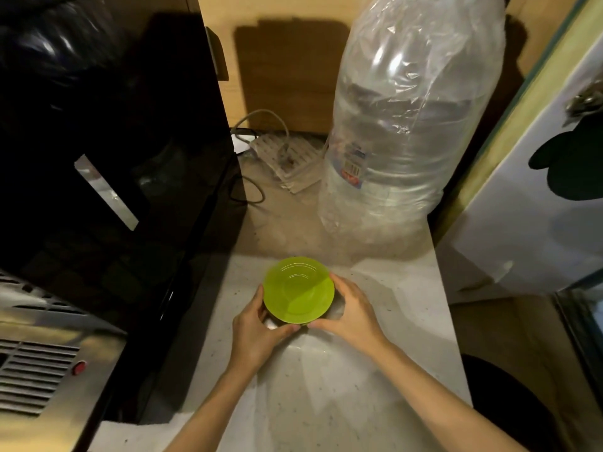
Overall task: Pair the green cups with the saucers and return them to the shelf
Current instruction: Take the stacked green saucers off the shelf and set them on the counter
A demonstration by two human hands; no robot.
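A bright green saucer [298,290] is held just above the pale speckled countertop [326,386], in the middle of the view. My left hand [259,331] grips its near-left rim and my right hand [350,313] grips its right rim. Fingers of both hands curl under the saucer. Something small and pale shows under the saucer's near edge; I cannot tell what it is. No green cup is in view.
A black appliance [114,174] fills the left, with a steel vented unit [42,363] below it. A tall plastic-wrapped water bottle [408,119] stands behind the saucer. Cables and a power strip [287,158] lie at the back. A white fridge door [538,207] is on the right.
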